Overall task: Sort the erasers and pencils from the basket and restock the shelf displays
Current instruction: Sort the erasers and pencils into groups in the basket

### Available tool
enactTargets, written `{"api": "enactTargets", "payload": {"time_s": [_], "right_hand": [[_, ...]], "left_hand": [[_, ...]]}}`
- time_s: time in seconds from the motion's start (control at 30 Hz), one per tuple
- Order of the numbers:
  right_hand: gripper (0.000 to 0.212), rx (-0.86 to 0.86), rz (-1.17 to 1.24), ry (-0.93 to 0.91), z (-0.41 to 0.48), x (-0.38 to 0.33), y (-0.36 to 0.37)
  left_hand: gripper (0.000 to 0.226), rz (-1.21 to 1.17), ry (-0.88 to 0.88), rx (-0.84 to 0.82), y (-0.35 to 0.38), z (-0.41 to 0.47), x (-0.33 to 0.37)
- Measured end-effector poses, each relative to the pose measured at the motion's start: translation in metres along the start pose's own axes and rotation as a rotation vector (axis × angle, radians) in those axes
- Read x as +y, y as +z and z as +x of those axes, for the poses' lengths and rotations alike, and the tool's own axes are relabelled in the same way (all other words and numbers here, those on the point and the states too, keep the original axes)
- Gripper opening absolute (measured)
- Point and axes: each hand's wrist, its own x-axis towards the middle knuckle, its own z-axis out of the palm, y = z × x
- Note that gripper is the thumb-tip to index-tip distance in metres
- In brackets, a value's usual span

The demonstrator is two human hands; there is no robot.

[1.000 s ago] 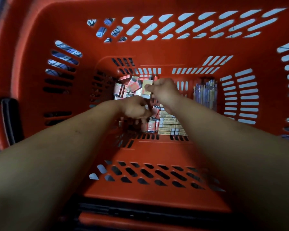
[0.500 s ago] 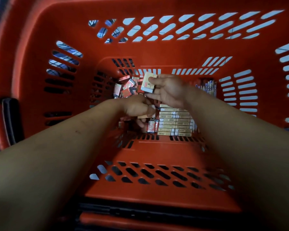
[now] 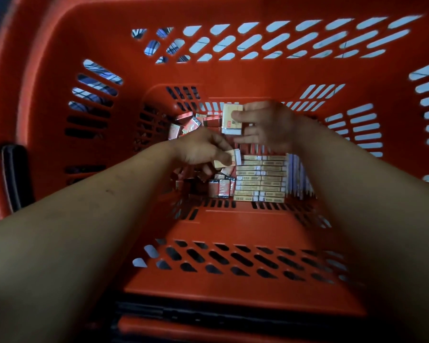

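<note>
As left hand (image 3: 199, 150) grips eraser (image 3: 229, 158), right hand (image 3: 268, 125) (likewise)

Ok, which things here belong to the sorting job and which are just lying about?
Job: orange basket, cream pack in right hand, cream eraser in left hand, stacked cream boxes, loose red packs, pencils.
Lying about: checked fabric beyond the slots.

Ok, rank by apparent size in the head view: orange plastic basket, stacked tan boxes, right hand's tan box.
1. Orange plastic basket
2. Block of stacked tan boxes
3. Tan box in right hand
</note>
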Motion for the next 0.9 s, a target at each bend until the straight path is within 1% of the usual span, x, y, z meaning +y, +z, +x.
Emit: {"api": "enactTargets", "payload": {"time_s": [0.03, 0.07, 0.1, 0.13, 0.17, 0.23, 0.33, 0.4, 0.47, 0.53, 0.57, 0.67, 0.73, 0.8, 0.9], "right_hand": [[0.052, -0.018, 0.049, 0.020, -0.002, 0.000, -0.009], [0.059, -0.045, 0.076, 0.029, -0.004, 0.001, -0.019], [0.049, -0.059, 0.049, 0.015, -0.006, 0.001, -0.027], [0.025, -0.046, -0.047, -0.008, -0.008, 0.000, -0.032], [0.007, 0.011, -0.144, -0.003, -0.009, -0.002, -0.035], [0.014, 0.123, -0.294, 0.038, -0.008, -0.004, -0.040], [0.011, 0.135, -0.613, 0.109, -0.007, -0.006, -0.042], [0.011, 0.161, -0.769, 0.124, -0.005, -0.006, -0.044], [0.013, 0.185, -0.850, 0.110, -0.005, -0.006, -0.046], [0.012, 0.200, -0.912, 0.097, -0.007, -0.006, -0.048], [0.013, 0.205, -0.935, 0.101, -0.008, -0.005, -0.051], [0.027, 0.184, -1.023, 0.148, -0.009, -0.005, -0.055], [0.037, 0.154, -1.062, 0.193, -0.008, -0.003, -0.056], [0.043, 0.122, -1.101, 0.224, -0.006, 0.001, -0.055], [0.046, 0.087, -1.134, 0.277, -0.002, 0.003, -0.054]], "left_hand": [[0.022, 0.005, 0.004, 0.011, 0.000, 0.001, 0.000], [0.021, 0.004, 0.015, 0.019, 0.000, 0.002, 0.000], [0.020, -0.002, 0.029, 0.028, 0.002, 0.004, 0.000], [0.017, -0.016, 0.047, 0.038, 0.004, 0.005, 0.001], [0.015, -0.033, 0.064, 0.050, 0.007, 0.005, 0.003], [0.013, -0.044, 0.104, 0.089, 0.012, 0.006, 0.010], [0.016, -0.001, 0.185, 0.198, 0.018, 0.010, 0.020], [0.018, 0.140, 0.275, 0.314, 0.022, 0.010, 0.026], [0.024, 0.324, 0.390, 0.396, 0.028, 0.008, 0.029], [0.038, 0.502, 0.462, 0.402, 0.032, 0.011, 0.027], [0.041, 0.564, 0.463, 0.392, 0.032, 0.014, 0.025], [0.041, 0.690, 0.423, 0.382, 0.034, 0.024, 0.015], [0.035, 0.698, 0.445, 0.377, 0.037, 0.028, 0.012], [0.033, 0.654, 0.489, 0.375, 0.039, 0.030, 0.011], [0.038, 0.601, 0.491, 0.339, 0.041, 0.030, 0.010]]}}
